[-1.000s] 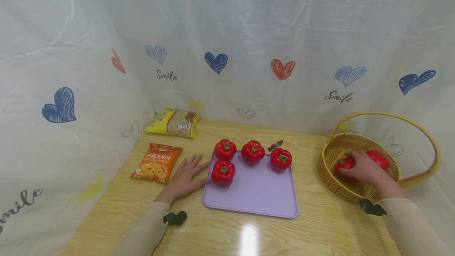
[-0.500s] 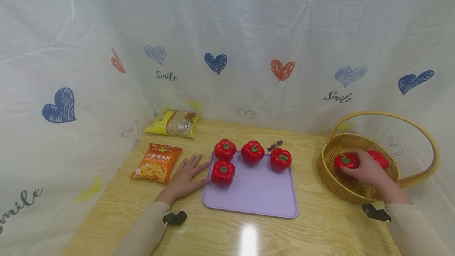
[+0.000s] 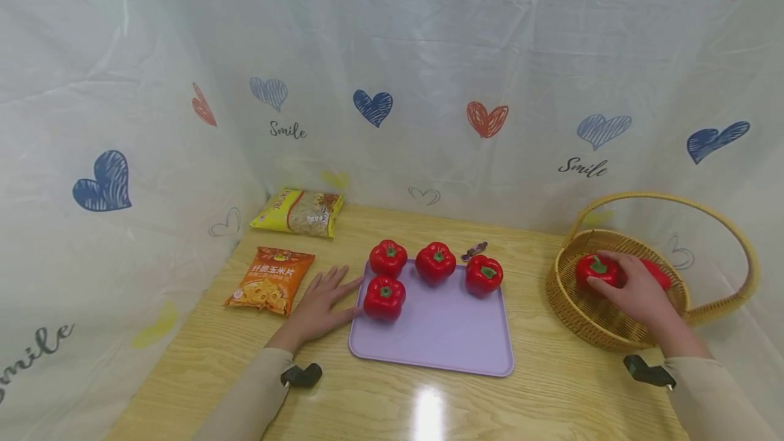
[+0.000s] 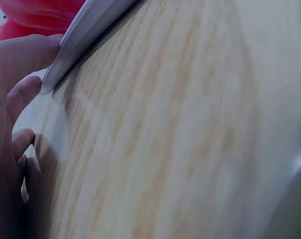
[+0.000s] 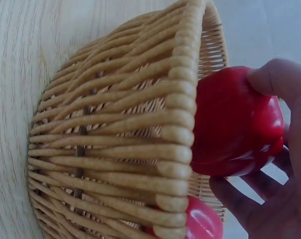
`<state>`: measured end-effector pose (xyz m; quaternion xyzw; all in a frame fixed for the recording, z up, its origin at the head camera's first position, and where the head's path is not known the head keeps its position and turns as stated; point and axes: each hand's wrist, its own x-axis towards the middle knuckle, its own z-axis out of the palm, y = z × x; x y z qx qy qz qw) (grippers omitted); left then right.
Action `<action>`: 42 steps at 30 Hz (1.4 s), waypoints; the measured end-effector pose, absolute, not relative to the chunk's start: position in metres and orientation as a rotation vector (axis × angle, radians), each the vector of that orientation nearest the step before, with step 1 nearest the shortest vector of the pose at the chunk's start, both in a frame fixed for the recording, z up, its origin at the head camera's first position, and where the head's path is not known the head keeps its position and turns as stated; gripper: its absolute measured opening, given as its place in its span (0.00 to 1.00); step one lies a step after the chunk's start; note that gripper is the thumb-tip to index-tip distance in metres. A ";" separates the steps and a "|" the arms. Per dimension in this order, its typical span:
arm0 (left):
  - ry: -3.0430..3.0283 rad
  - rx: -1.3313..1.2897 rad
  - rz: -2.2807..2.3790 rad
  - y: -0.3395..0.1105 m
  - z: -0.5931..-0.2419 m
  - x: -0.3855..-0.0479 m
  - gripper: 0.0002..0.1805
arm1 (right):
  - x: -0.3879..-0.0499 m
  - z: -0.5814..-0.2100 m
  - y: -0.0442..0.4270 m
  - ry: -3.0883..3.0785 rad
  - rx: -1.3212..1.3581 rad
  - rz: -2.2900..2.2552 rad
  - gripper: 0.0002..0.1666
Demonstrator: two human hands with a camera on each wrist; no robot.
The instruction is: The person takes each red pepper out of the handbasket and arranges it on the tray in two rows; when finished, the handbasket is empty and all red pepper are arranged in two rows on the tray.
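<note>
My right hand [image 3: 640,297] grips a red bell pepper [image 3: 597,272] with a green stem, at the mouth of the wicker basket [image 3: 572,315]. In the right wrist view, thumb and fingers curl round that held pepper [image 5: 235,122], which stands partly above the rim. Another red pepper [image 3: 657,273] lies in the basket, partly hidden by the hand. My left hand [image 3: 315,312] lies with fingers spread on the table, thumb and index finger touching the left edge of the purple tray [image 3: 453,339]. Several red bell peppers [image 3: 384,298] stand along the tray's back and left sides.
Left of the tray lie an orange snack bag [image 3: 271,280] and, behind it, a yellow snack bag [image 3: 299,212]. A small wrapped item [image 3: 474,250] sits just behind the tray. The basket's tall handle [image 3: 750,260] arches over its right side. A printed curtain [image 3: 429,53] encloses the table.
My right hand has lifted the pepper up inside the basket, and its stem has turned more into view. The left hand and the tray have stayed in place.
</note>
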<state>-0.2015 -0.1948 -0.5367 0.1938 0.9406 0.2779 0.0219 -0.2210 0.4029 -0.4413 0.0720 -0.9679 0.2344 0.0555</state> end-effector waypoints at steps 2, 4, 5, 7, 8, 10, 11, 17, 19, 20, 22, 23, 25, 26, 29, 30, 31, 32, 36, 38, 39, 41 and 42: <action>2.913 0.599 0.865 -0.195 -0.537 -0.202 0.38 | -0.220 -0.440 0.401 -2.920 0.207 0.720 0.37; 2.910 0.597 0.865 -0.195 -0.538 -0.202 0.38 | -0.219 -0.439 0.400 -2.910 0.193 0.732 0.38; 2.908 0.598 0.865 -0.195 -0.538 -0.202 0.38 | -0.218 -0.439 0.399 -2.908 0.188 0.735 0.38; 2.912 0.596 0.856 -0.195 -0.539 -0.202 0.39 | -0.217 -0.438 0.398 -2.910 0.175 0.746 0.38; 2.913 0.594 0.850 -0.195 -0.540 -0.203 0.39 | -0.216 -0.438 0.397 -2.911 0.168 0.754 0.39; 2.916 0.592 0.841 -0.195 -0.540 -0.203 0.39 | -0.214 -0.437 0.396 -2.911 0.151 0.764 0.39; 2.917 0.588 0.837 -0.195 -0.541 -0.203 0.39 | -0.214 -0.437 0.396 -2.910 0.145 0.767 0.40; 2.915 0.575 0.840 -0.196 -0.540 -0.203 0.39 | -0.209 -0.435 0.393 -2.887 0.134 0.773 0.40; 2.916 0.576 0.840 -0.196 -0.541 -0.203 0.39 | -0.207 -0.434 0.392 -2.875 0.141 0.775 0.39; 2.915 0.580 0.842 -0.196 -0.540 -0.203 0.39 | -0.207 -0.433 0.391 -2.869 0.144 0.780 0.39; 2.914 0.582 0.844 -0.196 -0.540 -0.203 0.39 | -0.205 -0.431 0.389 -2.859 0.149 0.793 0.39; 2.915 0.585 0.846 -0.196 -0.540 -0.202 0.39 | -0.205 -0.431 0.388 -2.854 0.151 0.797 0.39; 2.915 0.594 0.851 -0.196 -0.539 -0.202 0.38 | -0.203 -0.429 0.386 -2.849 0.155 0.807 0.39; 2.915 0.597 0.853 -0.196 -0.539 -0.202 0.38 | -0.202 -0.428 0.385 -2.847 0.159 0.812 0.39; 2.915 0.594 0.848 -0.196 -0.538 -0.202 0.38 | -0.200 -0.425 0.382 -2.843 0.167 0.815 0.39; 2.915 0.593 0.845 -0.196 -0.538 -0.202 0.38 | -0.199 -0.424 0.381 -2.842 0.171 0.818 0.39; 2.915 0.592 0.843 -0.196 -0.538 -0.202 0.38 | -0.198 -0.423 0.380 -2.840 0.174 0.818 0.39; 2.916 0.590 0.841 -0.196 -0.538 -0.201 0.38 | -0.197 -0.422 0.378 -2.838 0.178 0.818 0.39; 2.914 0.593 0.846 -0.196 -0.538 -0.201 0.39 | -0.194 -0.418 0.375 -2.831 0.195 0.828 0.39; 2.915 0.596 0.849 -0.196 -0.538 -0.201 0.38 | -0.192 -0.417 0.373 -2.826 0.208 0.840 0.39; 2.915 0.597 0.849 -0.196 -0.538 -0.201 0.38 | -0.192 -0.416 0.372 -2.823 0.214 0.847 0.38; 2.916 0.598 0.850 -0.196 -0.538 -0.201 0.38 | -0.190 -0.415 0.369 -2.817 0.225 0.856 0.38; 2.916 0.596 0.851 -0.196 -0.538 -0.201 0.38 | -0.189 -0.414 0.367 -2.812 0.234 0.858 0.38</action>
